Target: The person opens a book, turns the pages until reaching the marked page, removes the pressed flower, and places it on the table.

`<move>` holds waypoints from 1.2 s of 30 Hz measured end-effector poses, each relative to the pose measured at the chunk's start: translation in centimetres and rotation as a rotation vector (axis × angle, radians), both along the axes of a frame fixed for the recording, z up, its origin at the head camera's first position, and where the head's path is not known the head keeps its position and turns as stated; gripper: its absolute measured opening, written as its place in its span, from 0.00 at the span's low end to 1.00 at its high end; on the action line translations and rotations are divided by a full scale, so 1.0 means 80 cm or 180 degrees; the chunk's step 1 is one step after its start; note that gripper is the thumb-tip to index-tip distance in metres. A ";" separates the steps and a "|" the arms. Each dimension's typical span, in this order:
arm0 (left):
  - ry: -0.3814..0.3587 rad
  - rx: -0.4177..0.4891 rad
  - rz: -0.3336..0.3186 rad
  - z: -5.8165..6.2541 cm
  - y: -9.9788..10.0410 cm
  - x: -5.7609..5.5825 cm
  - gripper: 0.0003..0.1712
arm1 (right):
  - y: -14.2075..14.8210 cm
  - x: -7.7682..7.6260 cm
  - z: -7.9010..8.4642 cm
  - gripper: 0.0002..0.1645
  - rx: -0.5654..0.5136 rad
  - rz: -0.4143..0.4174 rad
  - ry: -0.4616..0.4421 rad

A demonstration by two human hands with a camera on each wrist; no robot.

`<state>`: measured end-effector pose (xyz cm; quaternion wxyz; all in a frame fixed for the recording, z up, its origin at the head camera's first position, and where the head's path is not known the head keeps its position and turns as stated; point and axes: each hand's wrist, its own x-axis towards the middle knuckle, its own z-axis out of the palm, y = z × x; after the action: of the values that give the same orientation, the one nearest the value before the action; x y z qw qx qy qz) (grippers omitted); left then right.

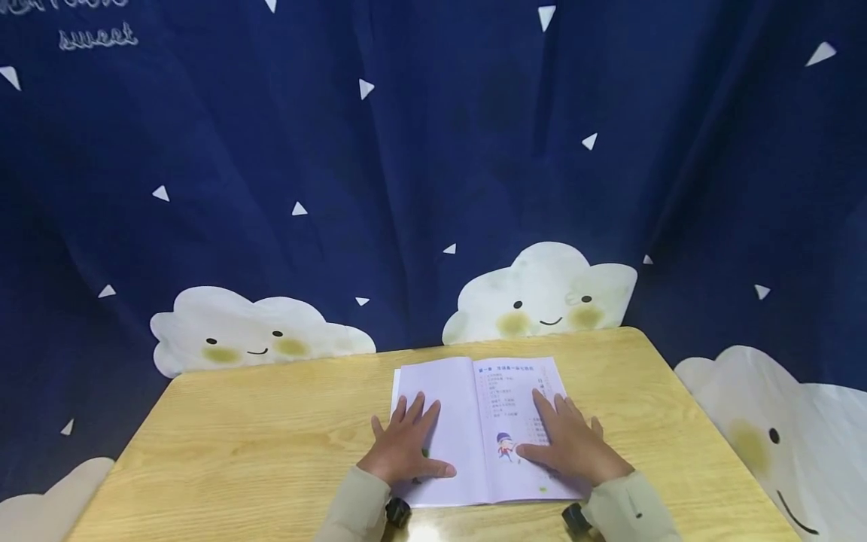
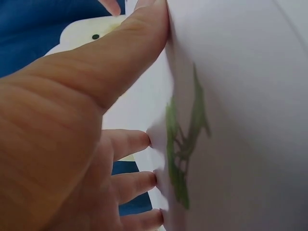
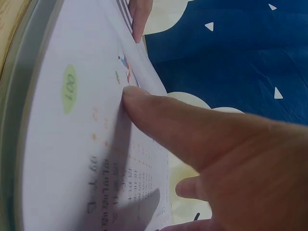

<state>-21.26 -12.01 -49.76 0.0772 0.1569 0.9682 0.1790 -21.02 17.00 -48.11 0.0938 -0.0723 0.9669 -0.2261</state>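
Dark blue curtain (image 1: 433, 150) w/ white triangles & smiling clouds hangs behind everything. In front of it, a light wooden table (image 1: 237, 436). On the table, near its front edge & about the middle, lies an open book (image 1: 474, 429), pale pages facing up; right page has printed text & a small cartoon figure, and the right wrist view shows page no. 001 in a green oval. Left hand (image 1: 405, 446) lies flat on the left page, fingers straight & spread, thumb out to the side. Right hand (image 1: 567, 444) lies flat on the right page, fingers also stretched, thumb tip pressing the paper near the figure. Neither hand grips anything.
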 end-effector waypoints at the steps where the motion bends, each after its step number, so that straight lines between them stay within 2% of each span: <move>1: 0.0008 -0.0003 -0.0012 0.000 0.000 -0.001 0.64 | 0.001 0.000 0.000 0.64 0.0016 -0.0011 0.0003; 11: 0.0052 -0.0060 -0.0073 0.002 0.004 -0.004 0.64 | 0.003 -0.001 -0.001 0.65 0.0016 -0.0069 0.0027; 17: 0.0123 -0.0081 -0.0070 0.006 0.006 -0.007 0.63 | 0.005 -0.005 0.003 0.65 0.0052 -0.0042 0.0160; 22: 0.0110 -0.0082 -0.0079 0.011 0.008 -0.010 0.63 | 0.007 -0.007 0.005 0.63 0.0013 -0.0052 0.0163; 29: 0.0104 -0.0107 -0.0043 0.007 0.005 -0.008 0.63 | 0.011 -0.009 0.004 0.63 -0.0275 0.0022 0.0100; 36: 0.0043 -0.0111 -0.0017 -0.004 0.002 0.003 0.64 | 0.021 -0.002 0.004 0.60 -0.0900 0.0123 -0.0220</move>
<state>-21.02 -11.82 -50.04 0.0738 0.1593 0.9712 0.1608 -21.17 18.64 -47.80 0.1203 -0.0956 0.9200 -0.3606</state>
